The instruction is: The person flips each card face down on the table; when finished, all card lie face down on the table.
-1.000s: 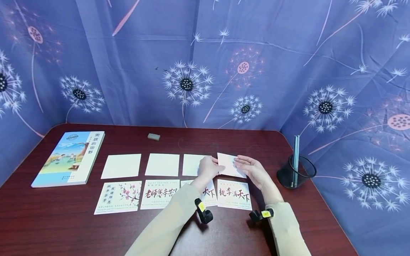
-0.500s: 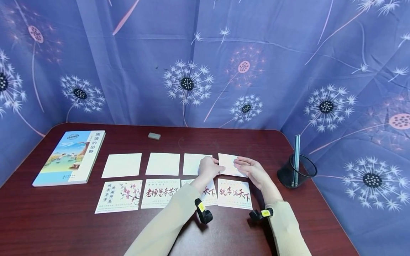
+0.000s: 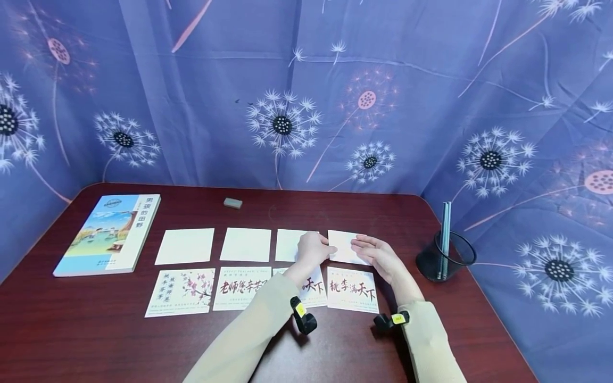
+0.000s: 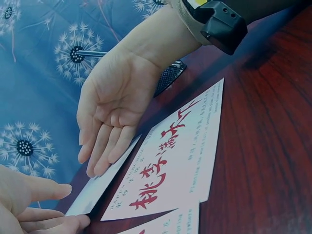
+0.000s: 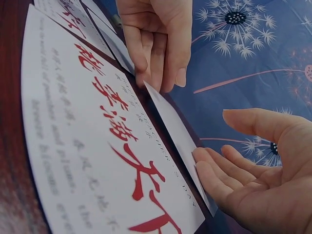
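A blank white card lies at the right end of the back row. My left hand touches its left edge; in the left wrist view the thumb stands apart from the fingers. From the other side my right hand reaches in, its fingertips against the card's right end and its thumb raised. Directly in front lies a card with red calligraphy. My left wrist partly covers another red-lettered card beside it.
Further left are two blank cards and, before them, a blossom card and a lettered card. A book lies far left, a grey eraser-like block behind. A black mesh pen holder stands right.
The head view has shifted slightly, so the tabletop things appear a little further right. Both hands stay at the same blank card with almost no movement.
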A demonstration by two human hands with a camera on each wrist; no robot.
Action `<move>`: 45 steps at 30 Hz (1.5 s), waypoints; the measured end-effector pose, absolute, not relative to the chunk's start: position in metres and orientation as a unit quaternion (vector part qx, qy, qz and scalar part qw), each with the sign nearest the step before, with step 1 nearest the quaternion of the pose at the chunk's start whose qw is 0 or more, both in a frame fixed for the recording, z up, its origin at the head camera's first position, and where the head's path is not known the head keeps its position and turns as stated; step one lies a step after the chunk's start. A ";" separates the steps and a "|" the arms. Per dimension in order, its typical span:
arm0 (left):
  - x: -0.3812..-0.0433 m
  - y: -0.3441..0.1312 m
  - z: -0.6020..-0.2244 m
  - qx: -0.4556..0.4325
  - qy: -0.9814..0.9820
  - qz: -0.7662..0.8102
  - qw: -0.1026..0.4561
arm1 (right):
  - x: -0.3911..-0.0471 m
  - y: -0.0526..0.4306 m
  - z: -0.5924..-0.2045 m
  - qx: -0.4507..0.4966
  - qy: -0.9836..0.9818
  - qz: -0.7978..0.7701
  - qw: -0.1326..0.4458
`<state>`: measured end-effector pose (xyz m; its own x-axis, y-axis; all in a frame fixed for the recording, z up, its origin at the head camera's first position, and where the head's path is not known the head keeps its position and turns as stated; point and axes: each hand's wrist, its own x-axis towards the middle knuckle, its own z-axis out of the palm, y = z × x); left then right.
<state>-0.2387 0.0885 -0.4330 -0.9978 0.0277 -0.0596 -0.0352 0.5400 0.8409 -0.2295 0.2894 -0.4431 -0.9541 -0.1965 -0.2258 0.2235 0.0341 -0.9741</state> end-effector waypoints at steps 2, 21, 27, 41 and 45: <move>-0.238 0.087 -0.432 -0.004 0.872 0.488 0.042 | -0.229 0.289 -0.443 0.010 0.703 -0.695 0.152; -0.237 0.017 -0.428 0.144 0.812 0.542 0.163 | -0.221 0.259 -0.430 0.003 0.742 -0.656 0.138; -0.238 -0.038 -0.426 0.124 0.819 0.530 0.185 | -0.217 0.211 -0.426 -0.038 0.742 -0.654 0.146; -0.225 -0.191 -0.413 0.050 0.827 0.530 0.182 | -0.194 0.077 -0.427 -0.131 0.683 -0.665 0.272; -0.213 -0.217 -0.410 0.016 0.841 0.510 0.182 | -0.187 0.049 -0.429 -0.132 0.673 -0.667 0.292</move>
